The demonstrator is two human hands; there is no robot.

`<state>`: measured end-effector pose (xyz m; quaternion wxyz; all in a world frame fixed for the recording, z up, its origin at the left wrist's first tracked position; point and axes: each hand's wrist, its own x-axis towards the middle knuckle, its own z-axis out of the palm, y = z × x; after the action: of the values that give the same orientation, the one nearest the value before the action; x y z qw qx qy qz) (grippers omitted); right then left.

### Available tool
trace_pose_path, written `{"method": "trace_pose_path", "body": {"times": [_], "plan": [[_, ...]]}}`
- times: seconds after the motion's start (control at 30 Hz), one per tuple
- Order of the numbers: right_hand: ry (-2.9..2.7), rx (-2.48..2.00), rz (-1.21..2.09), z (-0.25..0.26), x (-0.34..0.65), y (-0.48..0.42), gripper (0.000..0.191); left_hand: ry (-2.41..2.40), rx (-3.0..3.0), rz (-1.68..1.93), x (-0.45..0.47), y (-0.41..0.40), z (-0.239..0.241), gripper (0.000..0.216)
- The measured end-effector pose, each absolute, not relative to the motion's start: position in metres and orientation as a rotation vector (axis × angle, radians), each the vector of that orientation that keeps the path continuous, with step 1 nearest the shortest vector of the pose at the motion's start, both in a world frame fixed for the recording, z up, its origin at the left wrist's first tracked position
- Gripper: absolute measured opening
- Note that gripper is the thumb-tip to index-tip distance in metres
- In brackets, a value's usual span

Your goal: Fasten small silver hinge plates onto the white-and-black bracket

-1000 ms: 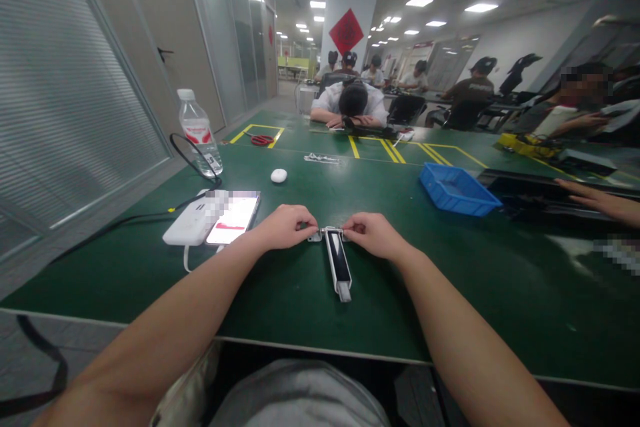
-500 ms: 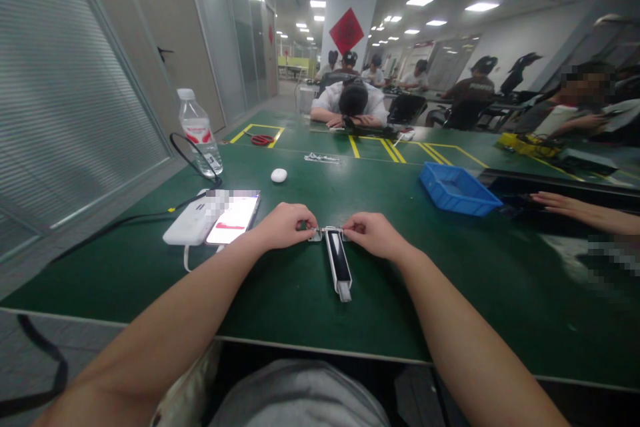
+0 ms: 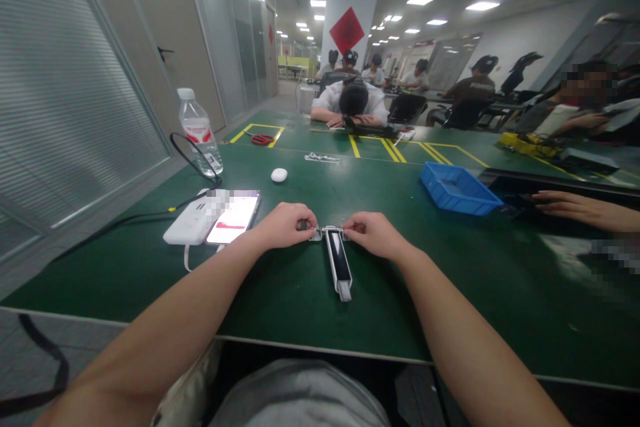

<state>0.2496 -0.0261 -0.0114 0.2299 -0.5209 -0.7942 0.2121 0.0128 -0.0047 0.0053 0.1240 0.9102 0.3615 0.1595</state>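
Note:
On the green table [image 3: 280, 307] lies a slim, long object with a white frame and a glossy black top [image 3: 340, 258]. Its near end carries a silver tab, and at its far end a thin metal crosspiece [image 3: 332, 229] runs sideways with small flat plates. My left hand [image 3: 291, 225] pinches the left plate between thumb and fingertips. On the other side my right hand [image 3: 373, 233] is closed in a pinch at the right end of the crosspiece; its fingers partly hide that plate. Both hands rest close to the tabletop.
To the left lie a white power bank [image 3: 187, 223], a lit phone [image 3: 234, 219] and a water bottle [image 3: 200, 137] with a black cable. Beyond my hands is a white earbud case [image 3: 279, 175]. A blue bin [image 3: 457, 188] and another person's hand [image 3: 570, 205] are on the right.
My hands and the slim object hold the same position. The other person's hand at the right has shifted slightly.

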Motion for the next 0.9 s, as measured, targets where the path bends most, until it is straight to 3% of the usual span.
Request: {"method": "trace_pose_path", "body": {"times": [0.9], "plan": [[-2.192,-1.444,0.581,-0.0093,0.2487,-0.0282,0.012,1.060,2.561,0.506,0.0138,-0.0098,0.0067,0.015]]}}
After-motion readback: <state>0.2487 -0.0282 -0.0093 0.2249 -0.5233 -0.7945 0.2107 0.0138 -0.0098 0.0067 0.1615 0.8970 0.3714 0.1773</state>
